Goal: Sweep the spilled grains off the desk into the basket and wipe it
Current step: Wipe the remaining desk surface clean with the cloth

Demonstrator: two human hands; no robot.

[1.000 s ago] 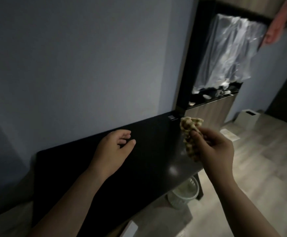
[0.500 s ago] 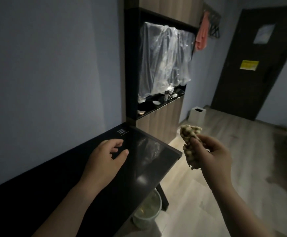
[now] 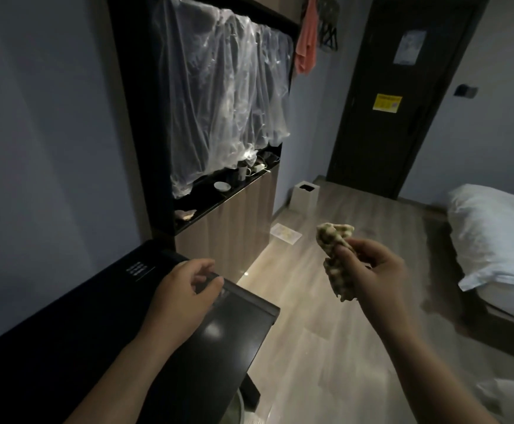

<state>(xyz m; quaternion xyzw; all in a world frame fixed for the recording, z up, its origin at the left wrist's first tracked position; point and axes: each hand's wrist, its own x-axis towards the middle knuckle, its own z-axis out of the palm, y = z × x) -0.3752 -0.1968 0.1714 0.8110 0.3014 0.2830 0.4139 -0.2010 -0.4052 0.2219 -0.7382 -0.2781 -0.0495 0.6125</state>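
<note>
Left hand (image 3: 185, 296) curls loosely over glossy black desk (image 3: 219, 347); right hand (image 3: 372, 270) pinches crumpled checked cloth (image 3: 336, 258); pale basket (image 3: 239, 407) beneath, mostly hidden.

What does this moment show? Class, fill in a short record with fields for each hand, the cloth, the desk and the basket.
Left hand: fingers loosely curled over the end of the desk, holding nothing.
Right hand: pinches the cloth, held out over the floor.
Cloth: crumpled, patterned, clear of the desk.
Desk: dark, glossy top; no grains discernible in this light.
Basket: only a sliver shows beneath the desk's end.
</note>
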